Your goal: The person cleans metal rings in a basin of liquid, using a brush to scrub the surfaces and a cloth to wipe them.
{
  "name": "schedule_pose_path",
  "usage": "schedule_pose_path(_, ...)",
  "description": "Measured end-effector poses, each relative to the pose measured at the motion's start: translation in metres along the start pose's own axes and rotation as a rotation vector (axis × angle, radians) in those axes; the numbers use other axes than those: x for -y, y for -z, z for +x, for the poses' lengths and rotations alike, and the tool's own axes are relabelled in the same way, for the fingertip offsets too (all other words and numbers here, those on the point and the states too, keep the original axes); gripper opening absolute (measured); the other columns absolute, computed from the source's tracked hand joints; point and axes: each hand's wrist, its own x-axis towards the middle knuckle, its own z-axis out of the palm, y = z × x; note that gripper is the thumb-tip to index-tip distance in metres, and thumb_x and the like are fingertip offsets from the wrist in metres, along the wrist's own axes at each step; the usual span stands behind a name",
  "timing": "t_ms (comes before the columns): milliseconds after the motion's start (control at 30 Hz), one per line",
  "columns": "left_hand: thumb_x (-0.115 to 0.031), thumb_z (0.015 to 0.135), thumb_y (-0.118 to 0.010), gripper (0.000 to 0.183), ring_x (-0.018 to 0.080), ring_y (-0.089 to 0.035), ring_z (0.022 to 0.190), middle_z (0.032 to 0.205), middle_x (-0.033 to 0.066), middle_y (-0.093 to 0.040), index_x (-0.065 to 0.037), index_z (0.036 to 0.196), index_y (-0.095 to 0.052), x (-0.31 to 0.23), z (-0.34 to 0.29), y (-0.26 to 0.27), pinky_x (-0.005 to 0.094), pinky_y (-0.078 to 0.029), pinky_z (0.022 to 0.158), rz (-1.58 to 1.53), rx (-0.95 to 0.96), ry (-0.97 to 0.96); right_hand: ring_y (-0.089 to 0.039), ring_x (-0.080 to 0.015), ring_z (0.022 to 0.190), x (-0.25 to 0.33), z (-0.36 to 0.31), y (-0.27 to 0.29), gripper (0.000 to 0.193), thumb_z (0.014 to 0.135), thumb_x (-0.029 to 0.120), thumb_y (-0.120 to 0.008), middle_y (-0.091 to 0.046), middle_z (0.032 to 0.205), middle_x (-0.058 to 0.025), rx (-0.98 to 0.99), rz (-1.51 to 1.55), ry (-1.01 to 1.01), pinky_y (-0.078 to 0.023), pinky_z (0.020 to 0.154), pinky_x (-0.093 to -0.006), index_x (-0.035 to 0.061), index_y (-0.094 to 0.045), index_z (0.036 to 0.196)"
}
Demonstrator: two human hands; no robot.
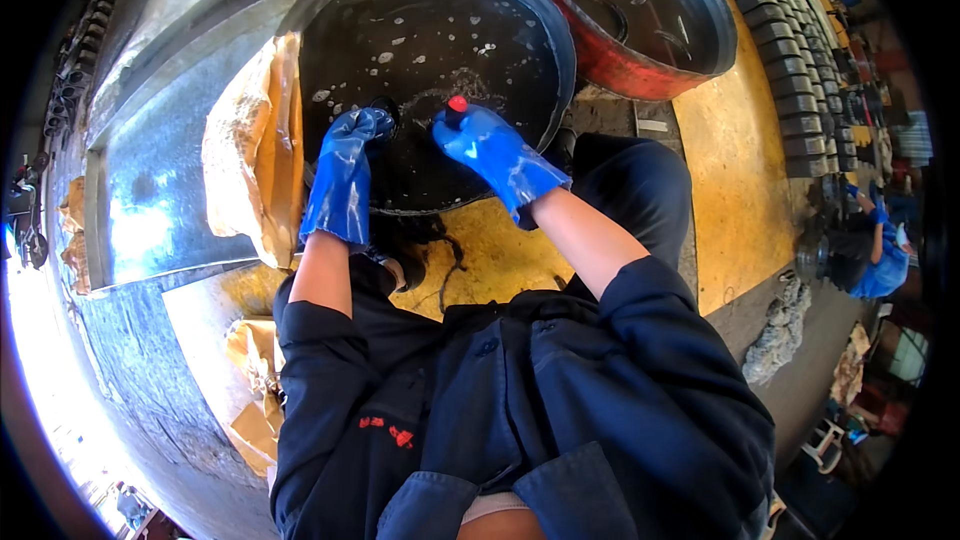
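Blue rubber gloves cover both of my hands, which are over the near side of a large round tub (567, 50) of dark liquid. My left hand (352, 145) is closed on a dark, rounded part (384, 112) at the tub's near left; its exact kind is hard to make out. To the right, my right hand (490, 145) grips a tool with a red end (457, 104) sticking up from the fist. The tool's lower part is hidden by the glove and the dark liquid. Pale flecks of foam float on the surface, with ripples between my hands.
A red drum (610, 65) with dark liquid and a ring-shaped piece stands at the right. Crumpled brown paper (255, 155) leans against the tub's left, beside a metal tray (165, 190). Stacked dark blocks (790, 70) line the right. Another person (880, 255) sits at far right.
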Motion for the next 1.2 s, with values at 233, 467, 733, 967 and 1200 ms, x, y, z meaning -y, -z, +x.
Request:
schedule_pose_path(233, -0.005, 0.103, -0.066, 0.02, 0.0208, -0.073, 0.099, 0.112, 0.0097, -0.078, 0.0, 0.12, -0.074, 0.003, 0.002, 0.0, 0.0325, -0.058, 0.097, -0.016, 0.084, -0.02, -0.074, -0.0384, 0.106, 0.03, -0.007, -0.02, 0.026, 0.099, 0.038, -0.065, -0.077, 0.114, -0.0149, -0.099, -0.286, 0.256, -0.06, 0.091, -0.0495, 0.0209, -0.073, 0.117)
schedule_pose_path(467, -0.004, 0.102, -0.068, 0.017, 0.0226, -0.075, 0.097, 0.105, 0.012, -0.079, 0.001, 0.116, -0.074, 0.003, 0.004, 0.008, 0.035, -0.06, 0.096, -0.165, 0.119, -0.053, -0.075, -0.0364, 0.103, 0.017, -0.027, -0.034, 0.035, 0.09, 0.032, -0.075, -0.076, 0.113, -0.01, -0.154, -0.391, 0.545, -0.061, 0.083, -0.0481, 0.0233, -0.071, 0.123)
schedule_pose_path(733, -0.027, 0.101, -0.072, 0.027, 0.0296, -0.075, 0.115, 0.119, 0.0036, -0.08, -0.015, 0.125, -0.078, -0.016, -0.002, -0.019, 0.0433, -0.056, 0.105, 1.554, 0.094, -0.511, -0.074, -0.0358, 0.108, -0.022, -0.039, 0.0, 0.037, 0.091, 0.025, -0.072, -0.074, 0.118, -0.0125, -0.233, -0.574, 0.444, -0.061, 0.083, -0.0509, 0.0161, -0.068, 0.127)
schedule_pose_path(967, -0.033, 0.1, -0.072, 0.03, 0.0323, -0.071, 0.122, 0.132, 0.0095, -0.075, -0.019, 0.126, -0.077, -0.037, -0.038, -0.019, 0.0407, -0.054, 0.107, 1.494, -0.02, -0.797, -0.072, -0.0361, 0.113, -0.058, -0.037, -0.007, 0.03, 0.095, 0.03, -0.07, -0.075, 0.126, -0.0081, -0.269, -0.431, 0.342, -0.06, 0.093, -0.0479, 0.026, -0.071, 0.125)
schedule_pose_path(1200, -0.033, 0.102, -0.076, 0.033, 0.0229, -0.076, 0.095, 0.103, 0.0093, -0.081, -0.004, 0.119, -0.08, -0.098, -0.049, 0.087, 0.0334, -0.058, 0.09, 0.203, -0.192, -0.457, -0.074, -0.0366, 0.106, -0.055, -0.036, -0.008, 0.024, 0.094, 0.03, -0.073, -0.077, 0.111, -0.0074, -0.25, -0.416, 0.282, -0.06, 0.089, -0.0498, 0.0239, -0.072, 0.117)
